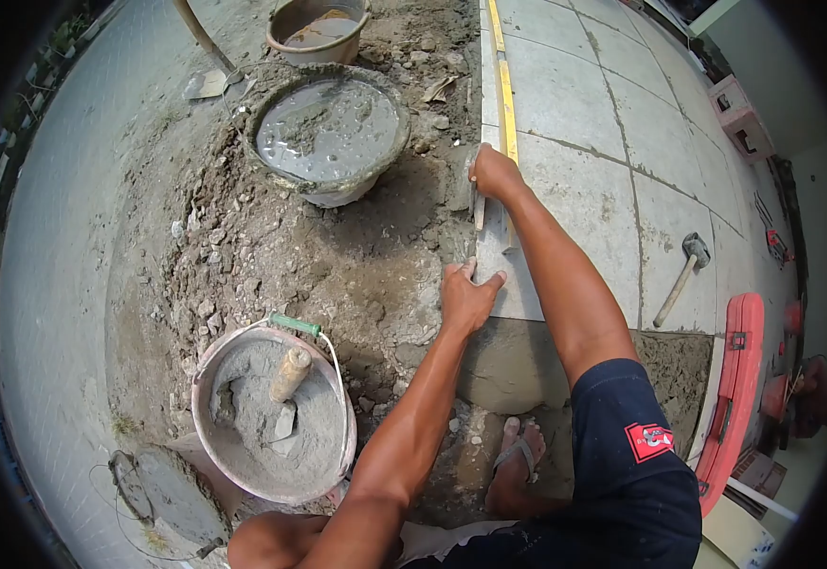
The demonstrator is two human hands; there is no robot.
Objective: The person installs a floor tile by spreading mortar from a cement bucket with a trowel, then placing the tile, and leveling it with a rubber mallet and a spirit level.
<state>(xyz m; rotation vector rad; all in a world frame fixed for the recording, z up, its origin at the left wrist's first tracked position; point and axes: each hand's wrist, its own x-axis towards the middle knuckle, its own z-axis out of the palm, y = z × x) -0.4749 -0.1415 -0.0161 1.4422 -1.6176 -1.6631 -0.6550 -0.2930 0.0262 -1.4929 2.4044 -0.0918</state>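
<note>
My left hand (470,299) rests at the left edge of the nearest grey tile (519,289), with thumb and fingers apart. Farther up the same edge, my right hand (497,173) is closed, beside a long yellow level or straightedge (505,95) lying along the tiles. A pale, narrow end (480,213) sticks out below the right fist; the rest of what it grips is hidden. Smooth wet mortar (513,365) lies just below the tile.
A bucket (203,417) of grey mix holds a trowel (290,375). Farther up are a basin (390,156) of wet cement and another basin (345,49). A mallet (679,284) lies on the tiles, a red case (731,398) at right. A shovel (207,85) stands upper left.
</note>
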